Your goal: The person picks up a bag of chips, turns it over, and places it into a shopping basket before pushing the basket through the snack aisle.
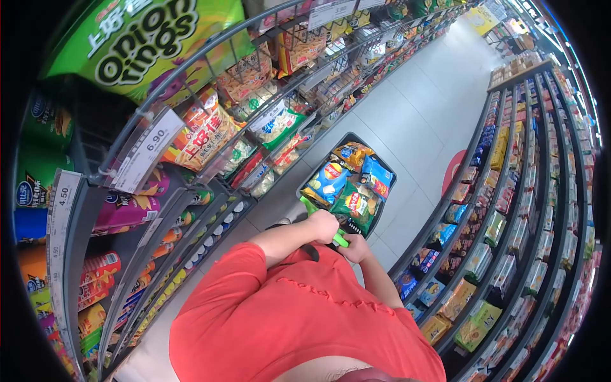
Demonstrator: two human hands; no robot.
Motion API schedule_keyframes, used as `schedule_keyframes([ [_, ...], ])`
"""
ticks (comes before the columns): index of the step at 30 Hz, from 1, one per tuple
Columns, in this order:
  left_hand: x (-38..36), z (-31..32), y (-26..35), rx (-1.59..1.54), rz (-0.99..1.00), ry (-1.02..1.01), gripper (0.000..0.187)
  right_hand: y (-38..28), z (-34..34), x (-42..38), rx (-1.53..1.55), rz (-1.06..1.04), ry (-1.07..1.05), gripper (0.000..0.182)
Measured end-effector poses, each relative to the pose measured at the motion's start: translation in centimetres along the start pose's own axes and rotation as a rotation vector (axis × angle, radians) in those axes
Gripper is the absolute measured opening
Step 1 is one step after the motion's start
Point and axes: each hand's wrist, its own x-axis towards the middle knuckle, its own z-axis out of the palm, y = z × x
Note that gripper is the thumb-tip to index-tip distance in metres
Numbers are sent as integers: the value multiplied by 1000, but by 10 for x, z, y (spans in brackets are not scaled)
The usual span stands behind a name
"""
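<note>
A dark shopping cart basket [389, 213] is in front of me, with a bright green handle [342, 240] on its near side. My left hand [323, 226] is closed around the handle. A little to the right, my right hand [356, 249] also grips it. Inside the basket lie a blue and yellow chip bag [326, 184], a green chip bag [358, 207], a blue snack bag [377, 178] and an orange-brown snack bag [352, 154]. Whatever lies beneath these bags is hidden.
Along the left runs a snack rack [210, 130] with a large onion rings bag [149, 41] at top and price tags [147, 151]. Curved-looking shelves [503, 210] of packaged food line the right. A tiled aisle floor [407, 105] stretches ahead between them.
</note>
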Motion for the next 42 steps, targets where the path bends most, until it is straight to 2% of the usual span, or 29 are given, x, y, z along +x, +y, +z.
schedule_keyframes([
  [2, 8, -11, -1, 11, -10, -9, 26, 8, -10, 10, 56, 53, -87, 28],
  [8, 41, -41, -5, 34, -69, -38, 28, 25, -45, 38, 116, 13, -147, 27],
  [20, 110, -89, -17, 57, -144, -82, 31, 62, -103, 88, 93, -74, -138, 31],
  [32, 141, -127, -28, 58, -185, -62, 29, 70, -137, 120, 230, -78, -146, 32],
  [42, 181, -150, -38, 33, -184, -82, 28, 89, -170, 144, 45, -74, -85, 30],
])
